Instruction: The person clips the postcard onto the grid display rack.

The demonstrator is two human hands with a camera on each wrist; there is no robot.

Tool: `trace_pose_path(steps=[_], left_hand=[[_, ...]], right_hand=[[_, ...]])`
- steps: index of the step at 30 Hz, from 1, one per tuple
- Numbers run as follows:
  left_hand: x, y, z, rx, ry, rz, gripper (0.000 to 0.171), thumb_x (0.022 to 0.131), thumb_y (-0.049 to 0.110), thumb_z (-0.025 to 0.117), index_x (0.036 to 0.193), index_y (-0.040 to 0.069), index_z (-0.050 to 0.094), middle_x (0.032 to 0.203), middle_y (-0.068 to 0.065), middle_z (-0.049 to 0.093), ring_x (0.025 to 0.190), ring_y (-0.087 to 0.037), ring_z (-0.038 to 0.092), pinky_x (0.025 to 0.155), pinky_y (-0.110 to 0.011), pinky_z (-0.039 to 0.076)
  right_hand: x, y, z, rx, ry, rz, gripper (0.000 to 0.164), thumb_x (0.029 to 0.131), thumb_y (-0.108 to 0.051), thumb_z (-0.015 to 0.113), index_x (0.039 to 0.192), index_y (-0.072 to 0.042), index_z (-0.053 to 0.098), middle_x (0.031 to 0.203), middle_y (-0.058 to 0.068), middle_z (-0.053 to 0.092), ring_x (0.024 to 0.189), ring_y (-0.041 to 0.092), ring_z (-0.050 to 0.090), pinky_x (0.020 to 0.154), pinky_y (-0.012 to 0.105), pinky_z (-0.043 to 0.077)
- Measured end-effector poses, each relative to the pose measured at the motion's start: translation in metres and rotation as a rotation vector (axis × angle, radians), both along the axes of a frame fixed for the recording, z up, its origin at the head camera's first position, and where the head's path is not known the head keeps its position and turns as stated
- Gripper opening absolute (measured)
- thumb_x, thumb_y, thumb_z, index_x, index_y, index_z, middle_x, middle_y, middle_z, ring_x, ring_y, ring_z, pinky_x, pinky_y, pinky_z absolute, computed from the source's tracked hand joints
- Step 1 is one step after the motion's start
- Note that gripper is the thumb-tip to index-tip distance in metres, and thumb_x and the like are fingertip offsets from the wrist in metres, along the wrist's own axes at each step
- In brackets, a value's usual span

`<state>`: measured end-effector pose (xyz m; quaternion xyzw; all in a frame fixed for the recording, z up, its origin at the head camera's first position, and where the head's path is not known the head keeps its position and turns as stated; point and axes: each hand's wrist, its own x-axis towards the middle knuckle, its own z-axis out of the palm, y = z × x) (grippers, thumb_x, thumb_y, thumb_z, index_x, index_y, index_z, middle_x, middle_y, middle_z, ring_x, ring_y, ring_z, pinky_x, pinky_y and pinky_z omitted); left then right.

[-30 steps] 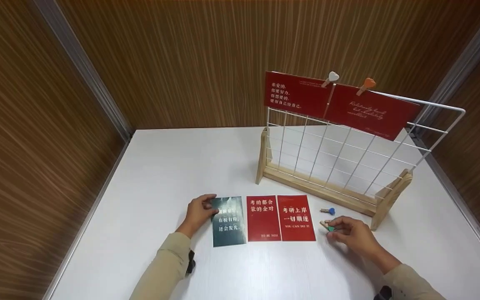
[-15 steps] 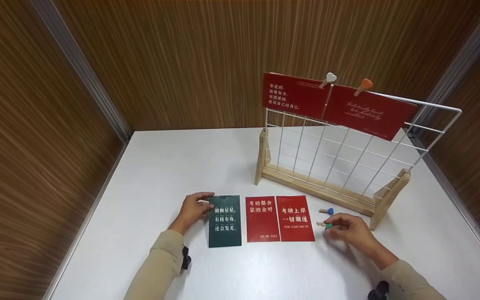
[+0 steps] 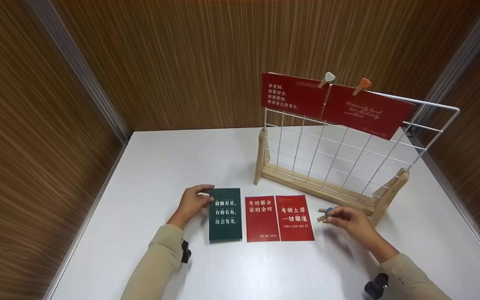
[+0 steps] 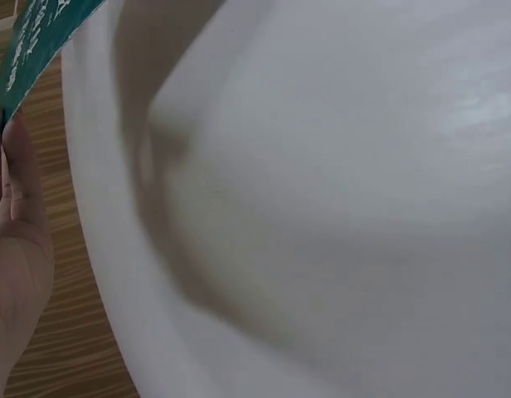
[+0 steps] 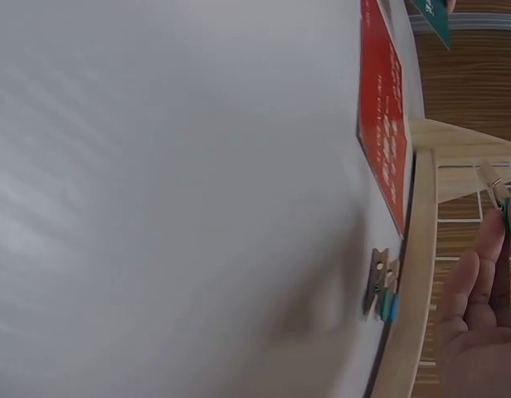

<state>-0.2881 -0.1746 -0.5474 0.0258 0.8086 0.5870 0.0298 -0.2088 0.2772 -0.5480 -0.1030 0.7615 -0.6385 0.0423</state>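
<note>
My left hand (image 3: 191, 204) pinches a dark green card (image 3: 226, 231) with white writing by its upper left edge. In the left wrist view the green card (image 4: 41, 41) stands up off the white table between thumb and fingers. My right hand (image 3: 351, 221) pinches a small wooden clothespin (image 5: 493, 181) with a green end, its bare wooden tip pointing left in the head view. Just below that hand, several more clothespins (image 5: 379, 280) lie on the table, one with a blue end. Two red cards (image 3: 262, 227) lie side by side between my hands.
A white wire grid rack (image 3: 426, 148) on a wooden base (image 3: 319, 188) stands behind the right hand. Two red cards hang along its top, held by a white heart clothespin (image 3: 328, 77) and an orange-ended clothespin (image 3: 364, 84). Wood-grain panels (image 3: 206, 54) enclose the table.
The left hand has shifted the green card slightly left, then lifted it. The right hand has raised the green-ended clothespin and moved slightly toward the rack, now partly covering the blue-ended one.
</note>
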Motion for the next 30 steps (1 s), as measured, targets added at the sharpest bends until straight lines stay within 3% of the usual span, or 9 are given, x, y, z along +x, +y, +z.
trace_pose_path(steps=[3, 9, 18, 25, 30], left_hand=[[-0.003, 0.003, 0.005, 0.002, 0.015, -0.005, 0.039, 0.081, -0.008, 0.069, 0.119, -0.002, 0.064, 0.106, -0.013, 0.062, 0.085, -0.02, 0.066, 0.07, -0.03, 0.055], [-0.007, 0.013, 0.011, 0.022, 0.003, -0.022, 0.038, 0.083, -0.006, 0.068, 0.121, 0.0, 0.064, 0.11, -0.014, 0.06, 0.088, -0.02, 0.066, 0.076, -0.036, 0.055], [-0.007, 0.034, 0.015, 0.048, 0.009, -0.06, 0.039, 0.083, -0.006, 0.068, 0.122, -0.001, 0.063, 0.109, -0.015, 0.06, 0.087, -0.02, 0.066, 0.075, -0.034, 0.056], [-0.007, 0.051, 0.019, 0.067, 0.024, -0.117, 0.04, 0.083, -0.005, 0.069, 0.122, 0.001, 0.063, 0.107, -0.013, 0.06, 0.086, -0.019, 0.066, 0.075, -0.035, 0.056], [-0.01, 0.063, 0.021, 0.089, 0.05, -0.151, 0.039, 0.083, -0.007, 0.068, 0.121, -0.004, 0.062, 0.105, -0.014, 0.06, 0.085, -0.02, 0.067, 0.072, -0.033, 0.056]], right_hand=[[-0.003, 0.0, 0.006, -0.004, 0.008, -0.017, 0.023, 0.086, 0.003, 0.066, 0.102, 0.017, 0.058, 0.098, 0.023, 0.067, 0.088, 0.019, 0.068, 0.078, 0.03, 0.055], [-0.006, 0.001, 0.016, 0.04, -0.004, -0.123, 0.023, 0.086, 0.0, 0.067, 0.103, 0.013, 0.061, 0.095, 0.011, 0.068, 0.087, 0.008, 0.063, 0.077, 0.022, 0.052], [-0.011, 0.004, 0.028, 0.044, 0.047, -0.178, 0.025, 0.088, -0.004, 0.067, 0.106, 0.012, 0.062, 0.092, 0.005, 0.067, 0.085, 0.007, 0.062, 0.076, 0.021, 0.052], [-0.015, 0.009, 0.039, 0.0, 0.089, -0.194, 0.027, 0.089, -0.005, 0.066, 0.107, 0.014, 0.06, 0.093, 0.0, 0.066, 0.085, 0.007, 0.062, 0.076, 0.021, 0.052], [-0.019, 0.011, 0.047, -0.049, 0.119, -0.205, 0.026, 0.088, -0.001, 0.065, 0.107, 0.017, 0.058, 0.091, -0.001, 0.066, 0.085, 0.008, 0.062, 0.075, 0.02, 0.053]])
